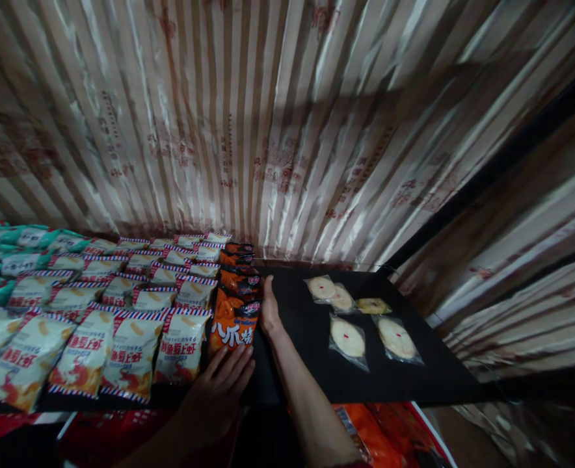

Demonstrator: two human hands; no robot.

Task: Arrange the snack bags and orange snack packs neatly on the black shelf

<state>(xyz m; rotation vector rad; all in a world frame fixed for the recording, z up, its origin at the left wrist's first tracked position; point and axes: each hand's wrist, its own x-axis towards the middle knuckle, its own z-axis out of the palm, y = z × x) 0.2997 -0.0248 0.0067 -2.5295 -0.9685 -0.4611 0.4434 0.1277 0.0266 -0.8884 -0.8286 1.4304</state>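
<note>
A column of orange snack bags (233, 320) stands at the right end of the bag rows, the front one facing me with large white characters. My left hand (226, 372) lies against the lower front of that bag, fingers stretched out side by side. Along the column's right side, my right hand (270, 311) is held edge-up with the thumb raised; its palm faces the bags and its other fingers are mostly hidden. Neither hand is wrapped round a bag. White shrimp-snack bags (180, 344) with striped edges stand directly left of the orange ones.
Several flat round pastries (347, 337) in clear wrappers lie on the black shelf (297, 292) to the right. Green bags (24, 260) fill the far left. A pleated striped curtain (248, 130) hangs behind. Orange packages (373, 432) sit below the shelf's front edge.
</note>
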